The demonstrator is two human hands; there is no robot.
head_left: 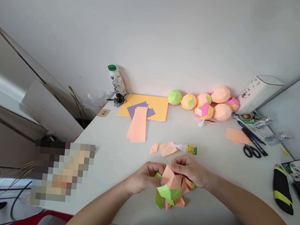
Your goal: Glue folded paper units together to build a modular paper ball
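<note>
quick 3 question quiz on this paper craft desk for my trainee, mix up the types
1. True or false: the left hand and right hand both grip the orange-and-green paper model.
2. Which lies on the table closest beyond the hands? A scissors, B glue bottle, C keys.
3. Fill in: the plastic bottle by the wall has a ___ cap.

Key: 1 true; 2 B; 3 green.
</note>
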